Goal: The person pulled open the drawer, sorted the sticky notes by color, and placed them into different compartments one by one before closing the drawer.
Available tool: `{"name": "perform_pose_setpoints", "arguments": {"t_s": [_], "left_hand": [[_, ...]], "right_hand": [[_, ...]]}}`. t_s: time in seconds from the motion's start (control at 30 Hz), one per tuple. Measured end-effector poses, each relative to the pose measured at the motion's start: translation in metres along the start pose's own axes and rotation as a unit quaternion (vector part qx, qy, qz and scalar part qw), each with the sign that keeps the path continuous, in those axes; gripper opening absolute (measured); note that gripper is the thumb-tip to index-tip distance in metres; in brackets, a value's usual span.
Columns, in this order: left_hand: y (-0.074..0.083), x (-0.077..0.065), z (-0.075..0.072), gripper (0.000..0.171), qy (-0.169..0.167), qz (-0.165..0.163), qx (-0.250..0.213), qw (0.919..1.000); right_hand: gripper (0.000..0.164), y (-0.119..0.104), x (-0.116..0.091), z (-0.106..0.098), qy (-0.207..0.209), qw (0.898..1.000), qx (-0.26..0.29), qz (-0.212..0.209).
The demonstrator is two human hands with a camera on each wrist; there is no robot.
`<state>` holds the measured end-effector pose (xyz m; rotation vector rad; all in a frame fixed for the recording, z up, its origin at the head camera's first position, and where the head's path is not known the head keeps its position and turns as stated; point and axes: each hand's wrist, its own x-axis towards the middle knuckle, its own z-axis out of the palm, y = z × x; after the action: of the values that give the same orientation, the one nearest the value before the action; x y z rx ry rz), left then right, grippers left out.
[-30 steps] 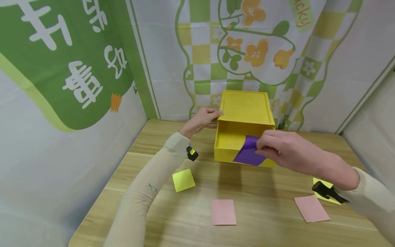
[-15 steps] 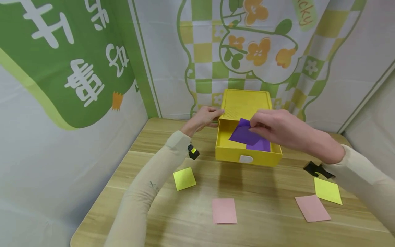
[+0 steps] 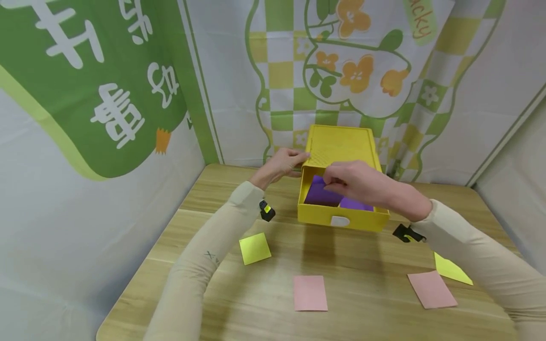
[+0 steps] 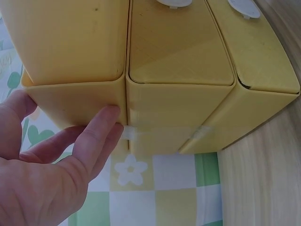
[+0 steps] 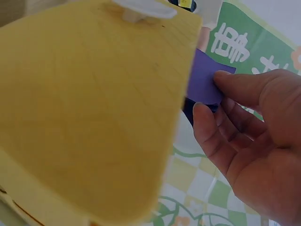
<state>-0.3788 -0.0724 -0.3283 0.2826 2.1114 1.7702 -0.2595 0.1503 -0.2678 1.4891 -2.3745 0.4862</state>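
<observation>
A yellow drawer cabinet [image 3: 341,142] stands at the back of the table, its top drawer [image 3: 315,213] pulled out. My right hand [image 3: 362,182] pinches a purple paper note [image 3: 321,192] between thumb and fingers, low inside this drawer. The right wrist view shows the held note [image 5: 204,82] partly behind the drawer front. Another purple note [image 3: 356,204] lies in the drawer's right part. My left hand [image 3: 279,166] rests on the cabinet's upper left corner; in the left wrist view its extended fingers [image 4: 96,129] touch the side wall and the thumb lies at the top edge.
Yellow notes lie on the table at left [image 3: 255,248] and right [image 3: 452,270], the right one partly under my sleeve. Two pink notes [image 3: 310,293] [image 3: 432,290] lie nearer me. A patterned curtain [image 3: 281,85] hangs close behind the cabinet.
My right hand has carried the purple note from in front of the drawer, up over its front, then left and down inside. The left hand has stayed on the cabinet.
</observation>
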Motion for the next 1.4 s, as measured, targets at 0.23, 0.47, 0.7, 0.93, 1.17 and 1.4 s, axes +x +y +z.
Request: {"name": "perform_pose_setpoints", "arguments": {"t_s": [0.23,0.47,0.7,0.93,1.17,1.4], "left_hand": [[0.000,-0.001,0.000,0.040,0.006,-0.002,-0.005,1.0000],[0.001,-0.002,-0.002,0.040,-0.001,0.003,-0.003,1.0000],[0.002,-0.001,-0.002,0.041,0.007,-0.008,-0.014,0.9998],[0.000,0.001,0.003,0.042,0.007,-0.009,-0.017,0.9998],[-0.001,0.000,0.003,0.045,0.001,-0.005,-0.021,0.9998],[0.000,-0.001,0.004,0.046,0.000,-0.005,-0.013,0.9999]], "right_hand": [[0.020,0.006,0.008,0.015,-0.057,0.997,0.024,0.035],[0.020,0.016,0.018,0.021,-0.089,0.995,0.012,0.053],[0.018,0.019,0.018,0.019,-0.106,0.991,-0.020,0.078],[0.022,0.008,0.005,0.009,-0.078,0.991,-0.078,0.079],[0.016,-0.015,-0.014,0.005,-0.029,0.993,-0.108,0.044],[0.021,-0.034,-0.036,0.011,0.074,0.984,-0.163,-0.013]]}}
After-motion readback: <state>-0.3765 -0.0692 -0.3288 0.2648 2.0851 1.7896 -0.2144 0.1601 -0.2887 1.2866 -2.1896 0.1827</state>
